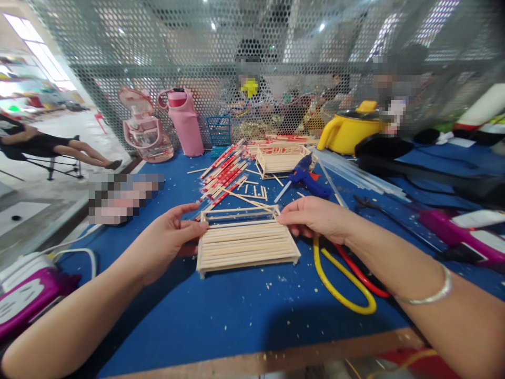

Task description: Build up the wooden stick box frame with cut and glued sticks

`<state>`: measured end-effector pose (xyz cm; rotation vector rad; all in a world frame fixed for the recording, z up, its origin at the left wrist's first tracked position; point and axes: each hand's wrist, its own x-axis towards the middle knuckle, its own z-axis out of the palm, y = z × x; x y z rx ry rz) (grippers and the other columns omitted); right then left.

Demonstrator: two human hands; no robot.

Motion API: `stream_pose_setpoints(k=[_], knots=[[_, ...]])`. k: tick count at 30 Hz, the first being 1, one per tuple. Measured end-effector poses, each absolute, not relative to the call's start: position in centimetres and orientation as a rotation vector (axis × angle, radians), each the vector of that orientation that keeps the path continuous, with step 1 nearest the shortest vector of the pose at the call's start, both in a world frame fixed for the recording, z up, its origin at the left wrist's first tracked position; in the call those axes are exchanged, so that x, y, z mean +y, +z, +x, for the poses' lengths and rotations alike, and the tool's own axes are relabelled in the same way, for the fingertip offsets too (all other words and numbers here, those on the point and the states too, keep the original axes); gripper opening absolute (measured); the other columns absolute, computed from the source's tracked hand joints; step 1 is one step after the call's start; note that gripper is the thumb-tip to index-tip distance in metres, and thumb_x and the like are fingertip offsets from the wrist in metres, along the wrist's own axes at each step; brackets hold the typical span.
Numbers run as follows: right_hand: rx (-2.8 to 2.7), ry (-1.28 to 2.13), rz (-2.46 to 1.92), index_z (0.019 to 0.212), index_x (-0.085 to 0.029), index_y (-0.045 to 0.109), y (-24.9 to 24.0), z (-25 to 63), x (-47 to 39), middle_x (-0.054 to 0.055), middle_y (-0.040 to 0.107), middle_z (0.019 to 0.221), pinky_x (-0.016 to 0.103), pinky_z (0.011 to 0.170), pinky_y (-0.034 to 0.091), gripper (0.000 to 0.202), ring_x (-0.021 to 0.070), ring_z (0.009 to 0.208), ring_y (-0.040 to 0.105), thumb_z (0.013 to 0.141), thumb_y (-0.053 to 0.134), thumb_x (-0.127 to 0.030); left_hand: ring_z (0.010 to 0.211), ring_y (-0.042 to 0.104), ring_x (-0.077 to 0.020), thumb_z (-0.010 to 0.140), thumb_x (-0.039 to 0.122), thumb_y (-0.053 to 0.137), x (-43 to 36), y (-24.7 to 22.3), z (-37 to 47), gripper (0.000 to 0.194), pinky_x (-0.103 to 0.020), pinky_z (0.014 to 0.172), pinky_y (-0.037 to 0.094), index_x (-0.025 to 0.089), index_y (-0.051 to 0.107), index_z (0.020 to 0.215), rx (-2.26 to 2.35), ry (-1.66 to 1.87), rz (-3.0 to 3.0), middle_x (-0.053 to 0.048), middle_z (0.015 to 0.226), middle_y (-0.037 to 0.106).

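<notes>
Two hands pinch the slatted stick frame [246, 246] at its far corners, the left hand [168, 239] on the left one, the right hand [315, 217] on the right. Light, even fingertip pressure should keep those thin joints square. The frame sits on the blue tabletop [236, 316], a flat base against twisting. Beyond lie red-marked sticks [226, 176], a blue glue gun [305, 176] and a similar frame [280, 162].
</notes>
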<state>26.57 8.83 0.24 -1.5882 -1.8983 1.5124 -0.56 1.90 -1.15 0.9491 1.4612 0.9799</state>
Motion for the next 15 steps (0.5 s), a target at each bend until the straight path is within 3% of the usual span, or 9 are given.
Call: stream_pose_setpoints(k=[4,8,12,15], knots=[[-1.893,1.528,-1.548,0.059,-0.016,0.057,0.22,26.55,8.79,-0.003,0.054,0.05,0.019,0.036,0.021,0.026,0.004,0.037,0.037,0.075,0.059,-0.037,0.069,0.068,-0.0156,0.075,0.02,0.069,1.87,-0.84,-0.35,0.051,-0.027,0.059,0.058,0.022,0.049,0.122,1.462,1.006,0.9,-0.004,0.086,0.07],[-1.808,1.568,-1.58,0.07,-0.016,0.061,0.32,26.43,8.79,0.0,0.057,0.05,0.021,0.034,0.02,0.035,0.0059,0.035,0.038,0.084,0.047,-0.045,0.07,0.069,-0.016,0.072,0.021,0.072,1.93,-0.72,-0.42,0.055,-0.027,0.059,0.058,0.023,0.049,0.122,1.448,0.981,0.884,-0.003,0.087,0.07],[-1.842,1.268,-1.551,0.071,-0.019,0.056,0.12,26.4,8.68,-0.005,0.05,0.047,0.021,0.037,0.024,0.021,0.0063,0.037,0.037,0.082,0.052,-0.037,0.071,0.068,-0.0169,0.072,0.021,0.071,1.93,-0.61,-0.44,0.057,-0.027,0.06,0.058,0.021,0.047,0.123,1.44,0.961,0.892,-0.004,0.084,0.069],[-2.021,1.033,-1.368,0.077,-0.019,0.06,-0.08,26.44,8.51,-0.005,0.052,0.053,0.022,0.045,0.031,0.015,0.0076,0.045,0.042,0.079,0.058,-0.034,0.068,0.067,-0.0159,0.073,0.02,0.07,1.8,-0.55,-0.49,0.058,-0.026,0.058,0.057,0.021,0.045,0.125,1.438,0.955,0.902,-0.003,0.081,0.067]])
